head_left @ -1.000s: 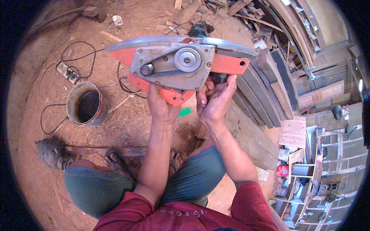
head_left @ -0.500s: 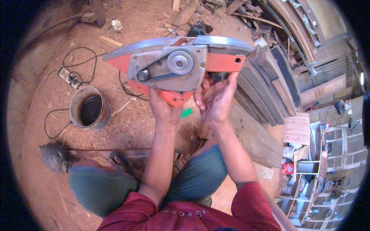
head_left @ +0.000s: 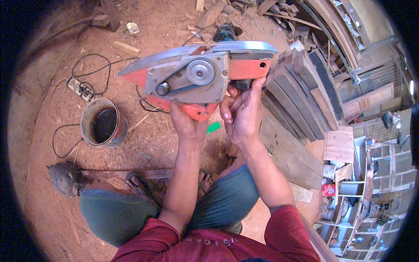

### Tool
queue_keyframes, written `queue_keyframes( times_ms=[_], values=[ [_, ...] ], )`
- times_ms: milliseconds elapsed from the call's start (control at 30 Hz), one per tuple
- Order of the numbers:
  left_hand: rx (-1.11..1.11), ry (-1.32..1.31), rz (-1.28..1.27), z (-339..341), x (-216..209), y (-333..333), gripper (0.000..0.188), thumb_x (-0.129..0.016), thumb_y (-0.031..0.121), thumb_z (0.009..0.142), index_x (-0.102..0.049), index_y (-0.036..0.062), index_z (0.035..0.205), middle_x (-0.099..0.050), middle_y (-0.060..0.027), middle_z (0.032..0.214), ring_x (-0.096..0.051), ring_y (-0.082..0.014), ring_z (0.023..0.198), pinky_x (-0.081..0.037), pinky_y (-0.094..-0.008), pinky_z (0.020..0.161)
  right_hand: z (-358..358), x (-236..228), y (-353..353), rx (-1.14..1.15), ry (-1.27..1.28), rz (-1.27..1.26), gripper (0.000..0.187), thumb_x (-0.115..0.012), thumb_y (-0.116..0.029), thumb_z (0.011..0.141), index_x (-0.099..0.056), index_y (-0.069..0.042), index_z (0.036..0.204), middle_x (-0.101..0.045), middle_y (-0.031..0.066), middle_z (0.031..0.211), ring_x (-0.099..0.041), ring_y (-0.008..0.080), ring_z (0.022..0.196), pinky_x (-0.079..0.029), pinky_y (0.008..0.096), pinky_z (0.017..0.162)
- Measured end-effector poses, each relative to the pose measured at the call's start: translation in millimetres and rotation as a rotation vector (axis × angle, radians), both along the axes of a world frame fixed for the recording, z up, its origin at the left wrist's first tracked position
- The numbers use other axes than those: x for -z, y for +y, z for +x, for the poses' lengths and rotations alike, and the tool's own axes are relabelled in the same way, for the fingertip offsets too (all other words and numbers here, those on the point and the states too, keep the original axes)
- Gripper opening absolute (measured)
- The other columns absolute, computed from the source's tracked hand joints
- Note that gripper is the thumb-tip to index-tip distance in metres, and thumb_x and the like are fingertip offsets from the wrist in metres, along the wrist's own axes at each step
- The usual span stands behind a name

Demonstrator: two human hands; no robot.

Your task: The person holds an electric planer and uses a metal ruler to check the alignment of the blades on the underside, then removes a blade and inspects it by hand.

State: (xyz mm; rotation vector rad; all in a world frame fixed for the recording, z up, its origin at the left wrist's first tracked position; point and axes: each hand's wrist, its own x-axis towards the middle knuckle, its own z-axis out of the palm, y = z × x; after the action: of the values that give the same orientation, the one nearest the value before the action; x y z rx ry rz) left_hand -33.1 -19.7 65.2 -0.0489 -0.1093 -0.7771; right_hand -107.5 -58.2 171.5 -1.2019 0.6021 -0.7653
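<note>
An orange-red electric hand planer is held up in front of me, its metal sole turned upward and away. Its side faces me with the drive belt and two pulleys exposed. Underneath, my left hand is wrapped round the orange body near the handle. My right hand is at the planer's right end, thumb against the orange housing and fingers curled by the black knob. The planer partly hides the fingers of both hands.
A bucket with dark contents stands left on the dusty floor, near a power strip and loose cords. A power tool with a toothed disc lies beyond the planer. Stacked planks and a cluttered shelf are to the right.
The planer's right end has moved slightly left and up, and the planer has turned a little. My right hand has shifted slightly left with it; both hands keep their hold.
</note>
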Motion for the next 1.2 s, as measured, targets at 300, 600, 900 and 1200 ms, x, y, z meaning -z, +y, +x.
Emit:
queue_keyframes(
  times_ms=[300,600,900,1200],
  values=[
    [-0.060,-0.051,0.135,0,2,-4,0.052,-0.045,0.043,0.102,-0.047,0.0059,0.139,-0.058,-0.0121,0.133,-0.060,-0.0281,0.118,-0.051,-0.0487,0.099,-2,6,-4,0.158,-0.089,0.325,0.057,-0.040,-0.070,0.098,-0.052,-0.013,0.101,-0.044,-0.0052,0.075,-0.035,0.0077,0.043,-0.026,0.0210,0.038],
    [-0.139,-0.113,0.256,0,12,-10,0.053,-0.047,0.046,0.102,-0.047,0.0124,0.143,-0.055,-0.0064,0.141,-0.053,-0.0286,0.129,-0.044,-0.0538,0.108,-9,9,-13,0.139,-0.113,0.419,0.057,-0.041,-0.070,0.097,-0.049,-0.015,0.085,-0.045,-0.0040,0.072,-0.037,0.0093,0.044,-0.028,0.0229,0.039],
    [-0.072,0.060,0.134,28,23,7,0.055,-0.046,0.048,0.101,-0.044,0.0150,0.146,-0.053,-0.0060,0.144,-0.052,-0.0299,0.131,-0.042,-0.0561,0.108,-53,46,-106,-0.247,0.483,-0.076,0.085,-0.033,-0.080,0.092,-0.056,-0.005,0.125,-0.059,0.0030,0.083,-0.068,0.0217,0.069,-0.051,0.0313,0.053],
    [-0.016,0.065,0.054,42,59,35,0.058,-0.046,0.049,0.101,-0.042,0.0141,0.148,-0.046,-0.0083,0.150,-0.045,-0.0317,0.137,-0.037,-0.0581,0.113,-101,358,-161,-0.226,1.610,-0.761,0.108,-0.067,-0.079,0.071,-0.049,0.006,0.135,-0.056,0.0304,0.134,-0.057,0.0426,0.123,-0.047,0.0497,0.102]
  ],
)
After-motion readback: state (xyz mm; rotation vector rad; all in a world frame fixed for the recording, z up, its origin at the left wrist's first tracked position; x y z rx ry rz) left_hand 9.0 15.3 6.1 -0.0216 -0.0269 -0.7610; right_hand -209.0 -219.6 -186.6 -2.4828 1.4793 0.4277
